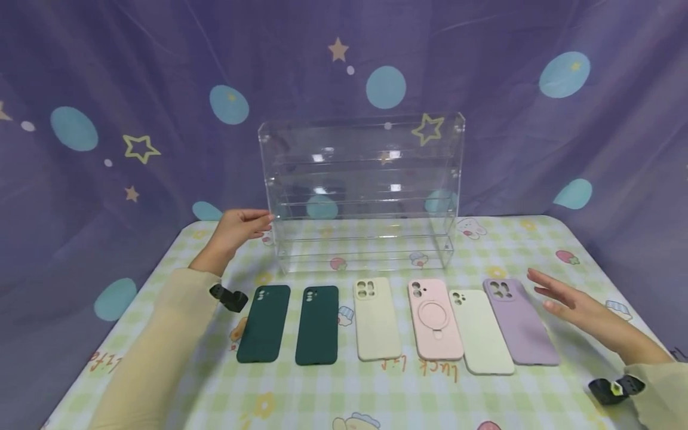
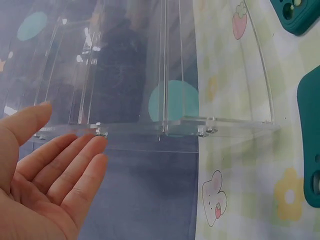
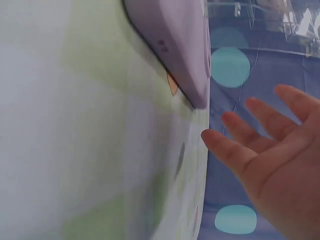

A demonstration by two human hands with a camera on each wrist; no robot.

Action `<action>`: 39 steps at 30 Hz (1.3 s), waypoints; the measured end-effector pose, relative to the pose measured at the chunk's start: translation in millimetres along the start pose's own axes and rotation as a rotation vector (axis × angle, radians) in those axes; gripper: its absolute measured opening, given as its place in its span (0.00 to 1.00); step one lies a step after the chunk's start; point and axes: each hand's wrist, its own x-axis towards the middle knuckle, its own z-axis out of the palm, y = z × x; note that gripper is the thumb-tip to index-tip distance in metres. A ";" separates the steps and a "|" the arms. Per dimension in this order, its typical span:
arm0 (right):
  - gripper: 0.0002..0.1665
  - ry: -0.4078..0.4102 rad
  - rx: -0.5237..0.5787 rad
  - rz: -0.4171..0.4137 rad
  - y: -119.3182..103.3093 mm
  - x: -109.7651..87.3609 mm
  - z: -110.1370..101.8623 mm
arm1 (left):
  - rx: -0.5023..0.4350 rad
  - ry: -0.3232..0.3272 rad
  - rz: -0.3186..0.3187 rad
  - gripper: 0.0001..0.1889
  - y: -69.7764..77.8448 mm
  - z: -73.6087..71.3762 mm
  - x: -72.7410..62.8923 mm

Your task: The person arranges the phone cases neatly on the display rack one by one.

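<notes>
The left hand (image 1: pixel 242 228), fingers extended, is at the left side of a clear rack (image 1: pixel 365 218), far on the desk (image 1: pixel 301 394); contact is unclear. The right hand (image 1: pixel 590 315), fingers spread, hovers just right of a purple case (image 1: pixel 522 323). Leftward, nearer than the rack, lie a whitish case (image 1: pixel 482 334), pink case (image 1: pixel 434 316), cream case (image 1: pixel 378 322) and two green cases (image 1: pixel 317 325).

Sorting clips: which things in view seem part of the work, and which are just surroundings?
Likely part of the work:
clear acrylic tiered rack
two dark green phone cases
cream phone case
pink phone case with ring
pale whitish phone case
lilac phone case

Just surroundings:
green-white checked tablecloth
purple patterned fabric backdrop
two black wrist-worn cameras
</notes>
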 end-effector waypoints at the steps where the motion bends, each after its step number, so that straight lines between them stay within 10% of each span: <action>1: 0.34 -0.005 0.021 0.002 1.0 -0.4 1.3 | -0.003 0.008 0.002 0.28 -0.5 0.9 0.3; 24: 0.44 0.245 0.007 0.273 4.3 7.4 39.4 | 0.022 0.060 0.037 0.28 -5.3 -2.0 4.8; 39: 0.61 0.272 -0.317 0.377 -7.1 16.8 57.7 | 0.054 0.084 0.038 0.29 -7.2 6.6 8.7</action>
